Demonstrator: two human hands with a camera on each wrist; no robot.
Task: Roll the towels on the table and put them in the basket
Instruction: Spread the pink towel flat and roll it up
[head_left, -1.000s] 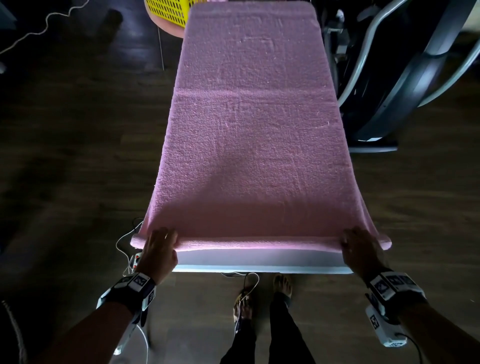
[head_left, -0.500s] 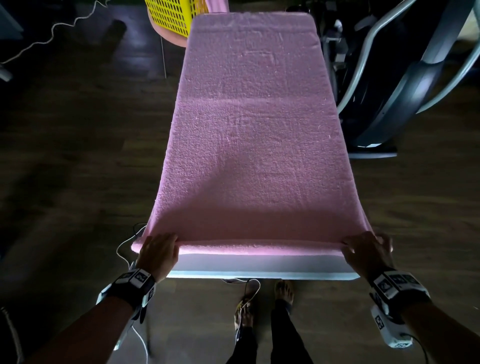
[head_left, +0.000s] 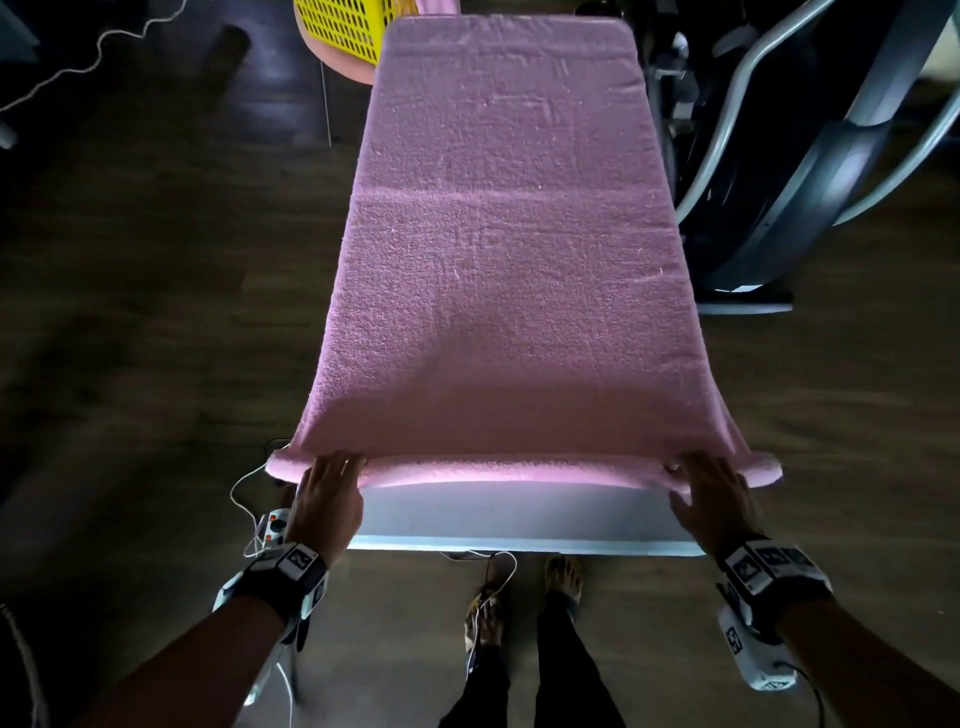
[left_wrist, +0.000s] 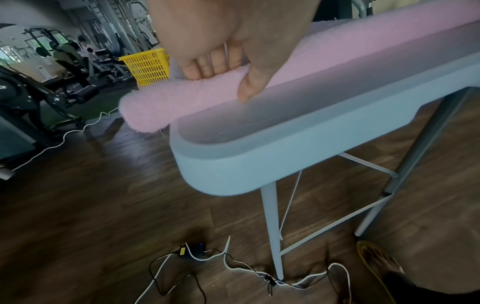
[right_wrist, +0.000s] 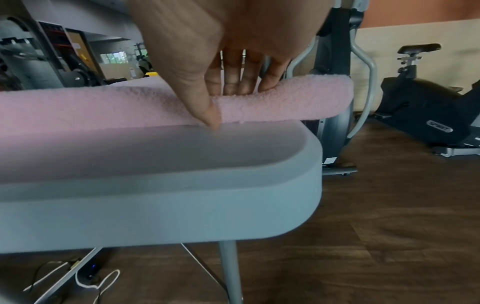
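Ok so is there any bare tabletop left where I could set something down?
Only one strip: the grey table is bare between its near edge and the rolled edge of the pink towel, between the left hand and right hand. Beyond that, the towel covers the top to the far end.

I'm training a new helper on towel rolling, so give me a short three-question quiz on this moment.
1. True or false: the pink towel is already fully rolled.
2. Where is the yellow basket? A) past the table's far left corner B) under the table C) on the towel
3. What do the left hand and right hand rest on?

Key:
1. False; only its near edge is rolled, the rest lies flat on the table.
2. A
3. The small roll at the towel's near edge, one hand near each end.
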